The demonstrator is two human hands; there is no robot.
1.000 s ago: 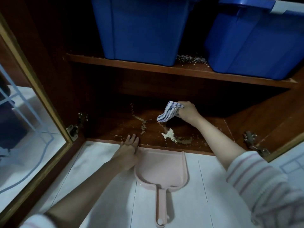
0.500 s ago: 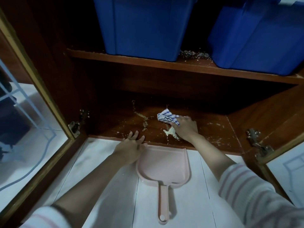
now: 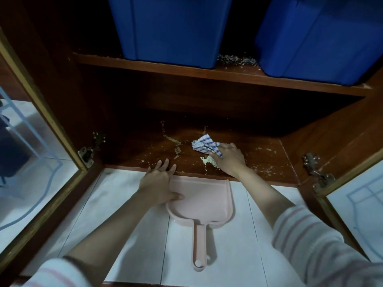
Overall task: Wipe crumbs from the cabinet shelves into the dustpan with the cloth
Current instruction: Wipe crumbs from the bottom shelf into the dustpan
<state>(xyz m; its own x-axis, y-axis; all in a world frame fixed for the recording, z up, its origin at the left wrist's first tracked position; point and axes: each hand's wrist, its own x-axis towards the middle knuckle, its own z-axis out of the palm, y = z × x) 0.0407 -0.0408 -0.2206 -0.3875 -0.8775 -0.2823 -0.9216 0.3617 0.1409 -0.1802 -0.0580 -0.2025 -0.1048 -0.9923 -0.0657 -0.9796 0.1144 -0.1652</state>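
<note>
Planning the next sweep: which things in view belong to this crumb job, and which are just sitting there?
Job: cloth, gripped by right hand; dustpan, left hand resting on its left edge; lower-shelf crumbs; upper-shelf crumbs.
Bystanders: left blue bin; right blue bin; left door hinge; right door hinge.

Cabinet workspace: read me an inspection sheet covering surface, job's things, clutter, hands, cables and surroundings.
Surface: bottom shelf, brown wood, strewn with crumbs, with a pale pile beside the right hand.
Job's things: checked cloth on the shelf; pink dustpan on the floor, mouth against the shelf edge.
Clutter: blue bins on the upper shelf, more crumbs between them.
Hands: left hand rests at the dustpan's left wall, thumb inside; right hand holds the cloth.
Cables: nothing seen.
Surroundings: glass doors open on both sides.
</note>
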